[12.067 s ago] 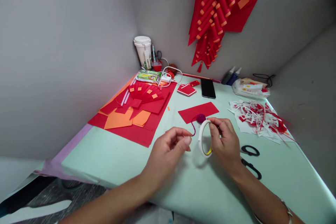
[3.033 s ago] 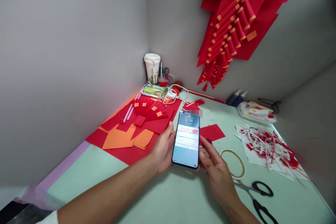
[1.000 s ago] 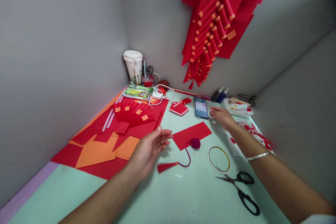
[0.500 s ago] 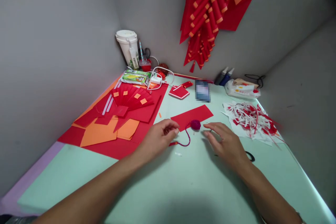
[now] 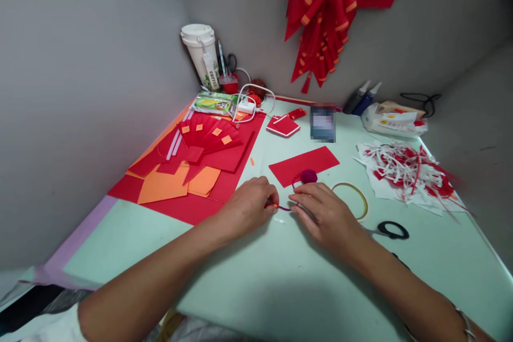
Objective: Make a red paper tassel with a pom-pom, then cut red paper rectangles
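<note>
My left hand (image 5: pixel 252 206) is closed in a pinch on the red tassel end of a purple cord (image 5: pixel 282 207) lying on the pale green table (image 5: pixel 256 288). My right hand (image 5: pixel 324 214) rests beside it, its fingertips pressing on the same cord. The cord runs up to a purple pompom (image 5: pixel 308 176) at the edge of a red paper rectangle (image 5: pixel 303 164). A tape ring (image 5: pixel 352 199) lies flat just right of my right hand.
Black scissors (image 5: pixel 390 231) lie right of the tape ring. Red and orange paper sheets (image 5: pixel 192 171) cover the left. A phone (image 5: pixel 323 124), glue bottles (image 5: pixel 363 99), a tissue pack (image 5: pixel 395 118), paper scraps (image 5: pixel 404 171) and a cup (image 5: pixel 200 53) lie further back. Red firecracker decorations (image 5: pixel 328 16) hang on the wall.
My right hand set the phone down at the back and came back to the cord. Both hands have closed in on the tassel cord, the left one pinching its tassel end.
</note>
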A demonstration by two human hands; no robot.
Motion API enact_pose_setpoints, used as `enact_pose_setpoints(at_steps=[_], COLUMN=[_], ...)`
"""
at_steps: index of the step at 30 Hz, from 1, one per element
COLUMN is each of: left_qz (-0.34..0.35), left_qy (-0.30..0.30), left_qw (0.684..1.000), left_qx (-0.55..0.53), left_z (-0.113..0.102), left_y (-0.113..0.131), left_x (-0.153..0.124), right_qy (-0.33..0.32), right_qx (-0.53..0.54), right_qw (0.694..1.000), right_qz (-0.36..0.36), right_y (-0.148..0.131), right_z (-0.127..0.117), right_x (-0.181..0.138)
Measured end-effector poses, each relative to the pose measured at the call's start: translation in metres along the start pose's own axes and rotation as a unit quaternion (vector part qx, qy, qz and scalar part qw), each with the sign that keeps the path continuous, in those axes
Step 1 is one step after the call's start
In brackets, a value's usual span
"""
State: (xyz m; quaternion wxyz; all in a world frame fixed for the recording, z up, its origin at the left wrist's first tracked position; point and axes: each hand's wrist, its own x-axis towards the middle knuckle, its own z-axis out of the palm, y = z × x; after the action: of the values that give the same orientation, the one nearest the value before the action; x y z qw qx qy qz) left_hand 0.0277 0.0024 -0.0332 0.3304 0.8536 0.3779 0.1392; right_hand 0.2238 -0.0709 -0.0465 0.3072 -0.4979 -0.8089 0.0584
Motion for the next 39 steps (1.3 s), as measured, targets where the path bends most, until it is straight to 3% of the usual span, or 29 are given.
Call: enact_pose_setpoints(at_steps=[3,6,13,29,39], left_qz=[-0.028,-0.078,-0.121,-0.117,-0.134], left_qy=[0.001,-0.038,-0.055,-0.059,-0.091], left_qw=[0.995,0.977,0.937,0.936,0.899], left_qx=[-0.092,-0.197,-0.323,-0.326,-0.408], left_z=[-0.002,-0.008,-0.013,-0.010,-0.007], left_y=[0.002,0.009,0.022,0.028,0.022], left_x=[-0.002,-0.004,-0.002,-0.002,-0.003], right_qy=[-0.009,0.009,0.068,0.081,0.096], right_qx=[0.039,0.072,0.095,0.089,0.089], right_qw=[0.999,0.996,0.992,0.992,0.991], right_qz=[0.010,0.045,0.056,0.044,0.037], right_y=[-0.006,-0.011,-0.013,-0.017,-0.018], right_z=[0.005,0.006,-0.002,-0.001,-0.002], right_x=[0.006,0.007,0.004,0.000,-0.003])
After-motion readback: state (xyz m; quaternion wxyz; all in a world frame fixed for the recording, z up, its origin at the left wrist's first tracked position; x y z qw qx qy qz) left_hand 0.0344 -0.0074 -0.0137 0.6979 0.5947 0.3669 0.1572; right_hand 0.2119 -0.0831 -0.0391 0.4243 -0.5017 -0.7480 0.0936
